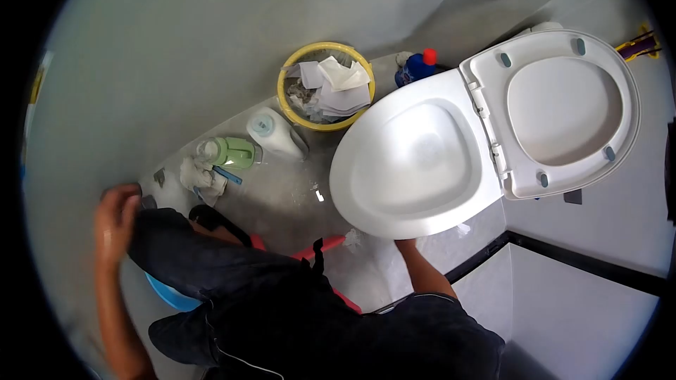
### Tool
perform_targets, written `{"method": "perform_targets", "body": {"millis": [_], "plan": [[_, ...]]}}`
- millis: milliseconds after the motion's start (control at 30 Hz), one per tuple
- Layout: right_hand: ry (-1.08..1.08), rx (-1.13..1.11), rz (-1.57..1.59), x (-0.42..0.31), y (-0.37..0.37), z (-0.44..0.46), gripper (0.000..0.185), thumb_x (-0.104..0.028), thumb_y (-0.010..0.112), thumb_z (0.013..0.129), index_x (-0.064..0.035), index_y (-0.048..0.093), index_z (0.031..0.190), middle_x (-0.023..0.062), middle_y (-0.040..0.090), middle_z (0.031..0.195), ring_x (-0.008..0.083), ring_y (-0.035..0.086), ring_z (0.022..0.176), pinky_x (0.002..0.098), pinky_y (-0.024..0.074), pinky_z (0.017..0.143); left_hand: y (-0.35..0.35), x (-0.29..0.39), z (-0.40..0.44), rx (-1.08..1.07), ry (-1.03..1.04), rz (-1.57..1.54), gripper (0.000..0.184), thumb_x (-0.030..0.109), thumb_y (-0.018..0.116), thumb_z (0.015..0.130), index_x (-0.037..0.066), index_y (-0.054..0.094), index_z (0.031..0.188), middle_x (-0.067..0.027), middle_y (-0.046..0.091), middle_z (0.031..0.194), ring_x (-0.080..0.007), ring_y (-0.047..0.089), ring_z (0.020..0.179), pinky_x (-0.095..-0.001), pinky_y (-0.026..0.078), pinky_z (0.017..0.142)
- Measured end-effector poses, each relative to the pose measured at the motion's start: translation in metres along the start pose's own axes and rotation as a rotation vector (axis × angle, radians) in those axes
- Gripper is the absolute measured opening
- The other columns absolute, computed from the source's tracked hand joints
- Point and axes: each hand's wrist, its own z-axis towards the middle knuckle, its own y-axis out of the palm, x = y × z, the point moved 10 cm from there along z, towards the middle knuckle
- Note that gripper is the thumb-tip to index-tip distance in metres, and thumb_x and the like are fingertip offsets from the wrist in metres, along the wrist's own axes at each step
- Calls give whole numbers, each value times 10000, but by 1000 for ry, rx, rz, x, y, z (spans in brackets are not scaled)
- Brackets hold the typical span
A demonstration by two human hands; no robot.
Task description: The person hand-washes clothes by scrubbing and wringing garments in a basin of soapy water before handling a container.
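My left hand is raised at the left, beside the knee of my dark shorts. Its fingers are loosely bent, with a gap to the thumb and nothing visible in it, though the hand is slightly blurred. My right hand is out of view. The bare limb that disappears under the toilet bowl looks like my lower leg. In front of me stands a white toilet, its seat and lid raised. Beneath and between my legs, red-pink parts show, mostly hidden.
A yellow-rimmed bin full of crumpled paper stands by the wall. Near it are a white bottle, a green-handled clear jug and a blue bottle with a red cap. A blue basin shows behind my leg.
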Motion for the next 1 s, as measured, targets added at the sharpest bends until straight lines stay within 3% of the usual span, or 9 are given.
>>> {"method": "perform_targets", "body": {"millis": [67, 133, 200, 233, 500, 567, 633, 767, 1000], "plan": [[-69, -245, -86, -49, 34, -8, 516, -338, 628, 988, -95, 558, 1438, 204, 536, 1475, 358, 445, 1414, 515, 296, 1207, 55, 63, -8, -90, 213, -93, 251, 172, 701, 967, 13, 689, 1161, -148, 734, 1060, -259, 713, 963, -366, 558, 838], [-351, -173, -242, -149, 31, -13, 409, -262, 668, 956, -71, 640, 1316, 186, 654, 1310, 347, 576, 1284, 487, 436, 1097, 104, 109, -23, -314, 289, -111, 276, 191, 728, 937, 33, 694, 1161, -164, 720, 1104, -322, 711, 1012, -407, 565, 856], [98, -468, 344, -236, 6, -10, 300, -159, 671, 939, -50, 676, 1219, 150, 716, 1138, 319, 675, 1117, 429, 539, 947, 143, 125, -37, -406, 448, -103, 325, 188, 745, 909, 54, 686, 1199, -162, 706, 1131, -346, 696, 1047, -431, 559, 884], [15, -495, 375, -306, -21, -7, 290, -124, 669, 935, -43, 668, 1213, 147, 717, 1114, 298, 688, 1079, 403, 551, 915, 155, 124, -45, -452, 471, -114, 373, 187, 752, 896, 67, 675, 1241, -157, 699, 1144, -353, 687, 1058, -441, 554, 897], [-802, -1017, 793, -713, -70, -39, 343, -59, 649, 965, -66, 609, 1306, 115, 617, 1202, 201, 634, 1108, 334, 511, 963, 50, 24, -74, -132, 403, -383, 575, 6, 736, 813, 103, 613, 1366, -170, 664, 1253, -382, 643, 1172, -432, 528, 995], [-942, -1135, 694, -797, -67, -61, 390, -61, 660, 955, -75, 596, 1340, 114, 607, 1222, 213, 632, 1114, 340, 506, 972, 1, -36, -82, 139, 341, -586, 482, -21, 722, 808, 53, 637, 1277, -120, 692, 1188, -281, 672, 1125, -369, 522, 981], [-1399, -903, 537, -880, -81, -98, 490, -28, 681, 890, -86, 592, 1369, 123, 617, 1221, 282, 653, 1087, 383, 533, 937, -53, -95, -100, 341, 175, -787, 294, -31, 688, 856, 30, 654, 1141, -52, 693, 1125, -123, 626, 1061, -305, 505, 937], [-1673, -625, 150, -982, -40, -145, 531, -9, 683, 821, -87, 615, 1342, 134, 637, 1195, 349, 648, 1075, 444, 547, 909, -144, -194, -160, 678, -77, -692, 169, 11, 705, 856, 38, 561, 939, -23, 658, 954, -92, 572, 867, -271, 491, 779], [-1844, -414, -21, -1094, 59, -220, 289, -80, 732, 814, -72, 724, 1103, 136, 676, 1072, 359, 652, 1059, 478, 541, 912, -203, -310, -277, 922, -490, -275, 292, 129, 765, 837, 60, 625, 1083, -140, 699, 949, -361, 695, 930, -443, 544, 794]]}}
